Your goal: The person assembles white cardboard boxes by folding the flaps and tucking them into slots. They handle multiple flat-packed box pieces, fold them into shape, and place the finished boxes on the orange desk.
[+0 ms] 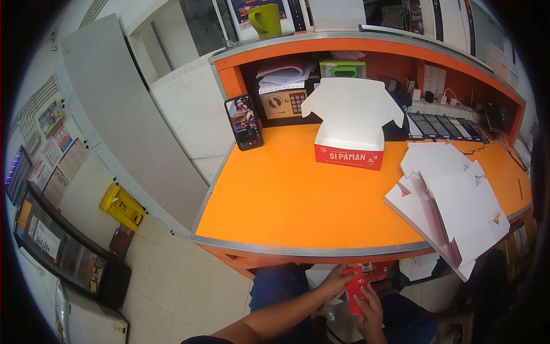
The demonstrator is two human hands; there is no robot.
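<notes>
Below the table's front edge, over my lap, my left hand (pixel 337 282) pinches the upper end of a narrow red cardboard piece (pixel 356 291) with small white print. My right hand (pixel 371 312) grips the same piece from its right side, fingers curled against its lower half. Up on the orange table (pixel 275 200), a folded red-and-white food box (pixel 348 156) stands with its white lid raised. At the right, several flat white box blanks (pixel 458 200) lie in an overlapping pile, jutting past the front edge.
A phone (pixel 245 123) leans upright at the table's back left, beside a small safe (pixel 284 104) with papers on top. Several devices (pixel 444 126) and cables line the back right. A green mug (pixel 265 21) stands on the upper ledge. A yellow bin (pixel 122 206) is at left.
</notes>
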